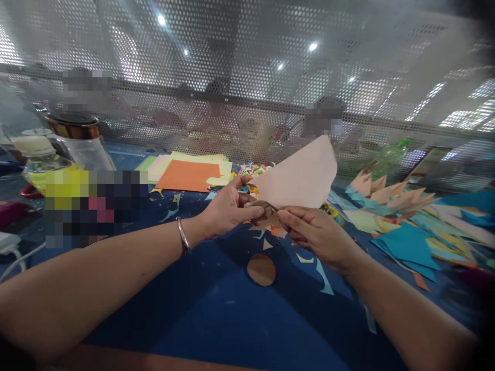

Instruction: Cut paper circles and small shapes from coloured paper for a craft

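Note:
My left hand (232, 208), wearing a silver bangle, is closed with its thumb on a small brown piece (265, 211) that looks like folded or curled paper. The fingertips of my right hand (311, 232) pinch the right end of that piece. Behind both hands a large pale pink sheet of paper (299, 175) stands up at a slant. Its lower edge goes behind the fingers, so I cannot tell which hand supports it. On the blue tabletop (216, 304) just below my hands lies a brown round disc (262, 269).
Coloured paper sheets (189, 175) are stacked at the back left. Bottles (83, 149) stand farther left. Folded paper points (390, 193) and blue paper pieces (410, 247) lie on the right. Paper scraps (325, 278) are scattered around, and a perforated panel (247, 77) runs along the back.

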The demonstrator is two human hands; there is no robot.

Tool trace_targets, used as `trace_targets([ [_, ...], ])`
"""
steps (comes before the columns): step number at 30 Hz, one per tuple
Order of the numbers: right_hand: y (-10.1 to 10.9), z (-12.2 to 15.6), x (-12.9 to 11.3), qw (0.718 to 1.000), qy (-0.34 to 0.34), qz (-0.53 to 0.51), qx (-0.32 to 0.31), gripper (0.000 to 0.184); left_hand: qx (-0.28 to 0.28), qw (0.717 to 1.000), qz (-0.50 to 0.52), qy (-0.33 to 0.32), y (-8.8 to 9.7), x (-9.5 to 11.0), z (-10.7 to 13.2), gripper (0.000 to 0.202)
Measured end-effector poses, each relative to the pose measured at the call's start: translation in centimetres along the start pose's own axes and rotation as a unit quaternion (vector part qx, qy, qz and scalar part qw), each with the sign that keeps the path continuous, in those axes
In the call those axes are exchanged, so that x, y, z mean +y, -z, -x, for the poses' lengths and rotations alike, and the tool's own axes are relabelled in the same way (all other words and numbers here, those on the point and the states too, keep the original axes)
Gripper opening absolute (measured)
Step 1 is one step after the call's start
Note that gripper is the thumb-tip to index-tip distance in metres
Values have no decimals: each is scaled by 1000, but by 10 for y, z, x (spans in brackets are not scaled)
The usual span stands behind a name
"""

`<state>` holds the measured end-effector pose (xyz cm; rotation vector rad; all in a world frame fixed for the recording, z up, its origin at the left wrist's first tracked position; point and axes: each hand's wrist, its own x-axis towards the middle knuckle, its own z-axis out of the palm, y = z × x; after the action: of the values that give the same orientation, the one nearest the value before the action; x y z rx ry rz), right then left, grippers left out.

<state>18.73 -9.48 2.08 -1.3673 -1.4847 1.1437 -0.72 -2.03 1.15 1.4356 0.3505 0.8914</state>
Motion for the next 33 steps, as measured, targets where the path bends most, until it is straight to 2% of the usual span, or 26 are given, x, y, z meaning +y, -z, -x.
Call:
trace_targets([
  [9,4,-3,10,1000,5,25,-9,44,33,999,-7,-7,1,-5,0,64],
  [18,6,-3,10,999,24,41,-4,48,48,999,-8,-10,-1,-8,0,62],
  [26,9,-4,9,995,48,90,2,49,51,998,-18,-14,-1,-7,0,61],
  [33,11,-4,9,991,64,114,3,48,20,999,-20,-23,1,-7,0,56],
])
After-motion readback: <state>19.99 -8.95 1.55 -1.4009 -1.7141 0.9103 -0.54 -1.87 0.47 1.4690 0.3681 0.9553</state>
